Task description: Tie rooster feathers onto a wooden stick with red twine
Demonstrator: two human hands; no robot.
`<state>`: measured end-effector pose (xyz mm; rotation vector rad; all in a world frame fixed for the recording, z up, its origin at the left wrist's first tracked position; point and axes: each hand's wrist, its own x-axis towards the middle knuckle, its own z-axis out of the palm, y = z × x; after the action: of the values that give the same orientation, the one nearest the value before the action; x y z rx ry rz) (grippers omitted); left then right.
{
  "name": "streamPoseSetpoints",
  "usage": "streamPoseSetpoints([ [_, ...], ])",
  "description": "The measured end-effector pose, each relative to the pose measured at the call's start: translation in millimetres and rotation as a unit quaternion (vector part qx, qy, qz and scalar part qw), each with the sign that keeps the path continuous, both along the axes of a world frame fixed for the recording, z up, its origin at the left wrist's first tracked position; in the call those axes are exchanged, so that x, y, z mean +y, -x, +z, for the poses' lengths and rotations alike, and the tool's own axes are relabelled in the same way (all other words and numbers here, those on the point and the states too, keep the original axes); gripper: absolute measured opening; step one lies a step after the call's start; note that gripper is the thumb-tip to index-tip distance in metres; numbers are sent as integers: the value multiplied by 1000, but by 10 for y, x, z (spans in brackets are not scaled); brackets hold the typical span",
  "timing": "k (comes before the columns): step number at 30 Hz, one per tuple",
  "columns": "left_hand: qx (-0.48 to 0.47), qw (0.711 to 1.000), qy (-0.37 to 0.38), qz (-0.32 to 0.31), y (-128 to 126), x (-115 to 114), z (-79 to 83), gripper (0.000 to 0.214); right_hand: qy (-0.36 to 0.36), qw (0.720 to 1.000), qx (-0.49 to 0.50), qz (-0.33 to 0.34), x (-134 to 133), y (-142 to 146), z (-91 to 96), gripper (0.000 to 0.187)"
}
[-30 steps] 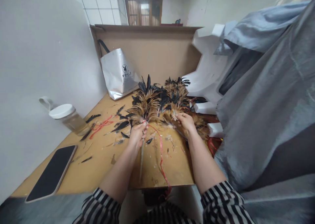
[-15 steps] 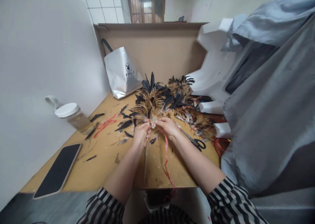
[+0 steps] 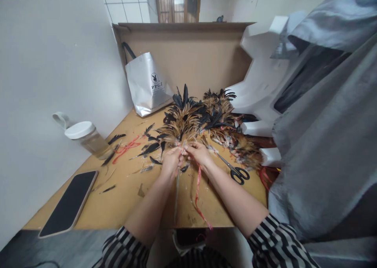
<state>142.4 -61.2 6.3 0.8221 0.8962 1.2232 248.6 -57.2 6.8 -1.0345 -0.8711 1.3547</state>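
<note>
A feather duster with brown and black plumes points away from me on the table. My left hand is closed round its near end, where a thin pale stick runs back toward the table's front edge. My right hand pinches a red plastic ribbon at the base of the feathers, close beside the left fingers. The ribbon's loose end trails over the front edge. Fingers hide the exact spot where ribbon and stick meet.
Black-handled scissors lie right of my right forearm. More feather bundles are heaped behind them. Loose black feathers and red ribbon scraps lie left. A lidded jar, a phone and a silver bag stand or lie further out.
My hands have drawn closer together at the base of the feathers. The right fingers have shifted slightly with the ribbon. The whole view has tilted a little.
</note>
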Motion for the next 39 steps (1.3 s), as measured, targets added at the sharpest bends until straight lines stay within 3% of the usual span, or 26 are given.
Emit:
streamPoseSetpoints([
  [10,31,999,-4,36,-53,-58,55,26,-7,1000,-4,22,1,-16,8,35],
  [21,81,996,-46,16,-31,-50,21,32,31,999,-39,21,-34,-28,71,34],
  [28,96,992,-76,21,59,-15,65,28,55,992,-42,105,-111,-30,171,39],
  [32,96,991,-83,45,104,-4,120,25,28,996,-40,73,-120,13,147,35],
  [39,97,987,-122,42,137,74,55,14,-110,988,-100,-35,-98,125,74,24],
])
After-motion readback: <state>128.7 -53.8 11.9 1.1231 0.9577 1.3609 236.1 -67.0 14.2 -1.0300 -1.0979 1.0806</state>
